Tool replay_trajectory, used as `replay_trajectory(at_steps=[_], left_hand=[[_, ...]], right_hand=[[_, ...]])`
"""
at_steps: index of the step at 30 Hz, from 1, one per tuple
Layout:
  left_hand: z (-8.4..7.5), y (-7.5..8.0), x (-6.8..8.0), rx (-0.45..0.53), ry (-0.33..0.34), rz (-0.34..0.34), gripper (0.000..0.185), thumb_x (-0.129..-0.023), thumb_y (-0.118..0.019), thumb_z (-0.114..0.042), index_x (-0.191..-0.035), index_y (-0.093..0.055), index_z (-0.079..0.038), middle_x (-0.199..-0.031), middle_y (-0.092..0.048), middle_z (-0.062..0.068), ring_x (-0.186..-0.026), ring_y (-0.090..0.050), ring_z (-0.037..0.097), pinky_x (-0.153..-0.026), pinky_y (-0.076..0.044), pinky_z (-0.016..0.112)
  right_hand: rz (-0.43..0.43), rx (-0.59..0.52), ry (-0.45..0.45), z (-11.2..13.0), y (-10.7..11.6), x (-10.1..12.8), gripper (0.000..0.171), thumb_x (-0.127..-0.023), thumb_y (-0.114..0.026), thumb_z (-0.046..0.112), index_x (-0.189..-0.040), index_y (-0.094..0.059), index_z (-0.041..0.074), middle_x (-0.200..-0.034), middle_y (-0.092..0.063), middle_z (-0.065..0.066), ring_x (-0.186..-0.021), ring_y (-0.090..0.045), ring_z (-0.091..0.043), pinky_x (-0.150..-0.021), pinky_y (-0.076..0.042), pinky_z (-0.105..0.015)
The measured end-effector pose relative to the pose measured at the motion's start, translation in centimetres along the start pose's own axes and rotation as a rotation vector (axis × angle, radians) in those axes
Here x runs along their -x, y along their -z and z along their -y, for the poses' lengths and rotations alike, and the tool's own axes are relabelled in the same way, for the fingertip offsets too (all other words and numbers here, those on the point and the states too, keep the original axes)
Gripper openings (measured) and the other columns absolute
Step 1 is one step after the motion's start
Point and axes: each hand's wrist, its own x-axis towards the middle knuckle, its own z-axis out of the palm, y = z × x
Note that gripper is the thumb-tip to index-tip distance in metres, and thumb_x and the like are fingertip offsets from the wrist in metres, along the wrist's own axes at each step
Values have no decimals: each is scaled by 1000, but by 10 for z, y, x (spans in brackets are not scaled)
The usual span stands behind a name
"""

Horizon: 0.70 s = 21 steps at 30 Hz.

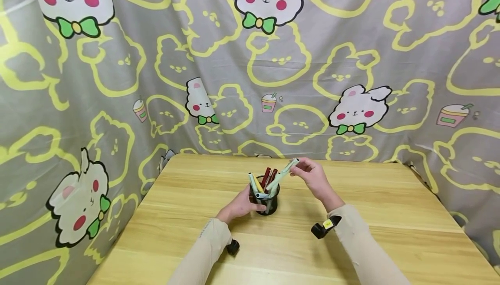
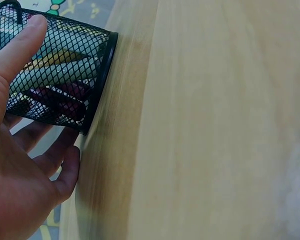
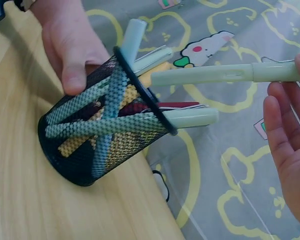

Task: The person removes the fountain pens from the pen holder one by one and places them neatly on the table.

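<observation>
A black mesh pen holder (image 1: pixel 268 207) stands upright on the wooden table, with several pens in light green, pale blue, yellow and dark red inside. My left hand (image 1: pixel 241 204) grips its side, thumb (image 2: pixel 27 42) across the mesh and fingers curled round behind. My right hand (image 1: pixel 312 176) pinches a pale green capped pen (image 3: pixel 205 75) by its clip end. That pen slants over the holder's mouth, its free end just outside the rim in the right wrist view. Among the standing pens, a pale green one (image 3: pixel 192 118) and a blue one (image 3: pixel 134 37) stick out past the rim.
The light wooden table (image 1: pixel 390 215) reaches back to a grey curtain (image 1: pixel 234 67) printed with yellow outlines and white cartoon animals. The curtain also hangs along the left side. Small black cameras (image 1: pixel 319 231) sit on both wrists, over beige sleeves.
</observation>
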Motion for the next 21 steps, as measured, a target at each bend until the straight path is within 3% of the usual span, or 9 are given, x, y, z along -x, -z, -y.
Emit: replay_trajectory(at_steps=[5,12,18,21], left_hand=[[0,1,0,-3,0,3,90,-75,-82,-18,-147,-28,-15,-131,-51,6,-119,-48,23,-101,-35,43],[-1,1,0,0,-6,9,91,-75,-82,-16,-147,-26,-14,-132,-50,6,-119,-48,23,-101,-35,43],[-1,1,0,3,-7,10,90,-75,-82,-15,-147,-27,-16,-133,-50,5,-120,-48,22,-101,-35,42],[0,1,0,1,-14,12,90,-75,-81,-15,-147,-27,-15,-133,-50,6,-120,-48,23,-100,-36,42]], right_hand=[[-56,-84,63,5,4,-2,8,-88,-65,-1,-95,-65,2,-82,-64,-4,-73,-63,-13,-71,-54,-28],[-97,-157,79,12,15,-4,22,-91,-58,-5,-91,-66,15,-81,-63,1,-73,-63,-10,-71,-53,-25],[-59,-268,72,14,27,-1,17,-93,-55,-5,-93,-65,8,-84,-63,-2,-77,-64,-12,-74,-54,-28],[-53,-267,67,12,33,0,13,-93,-54,-6,-94,-64,3,-84,-64,-3,-77,-65,-13,-73,-54,-27]])
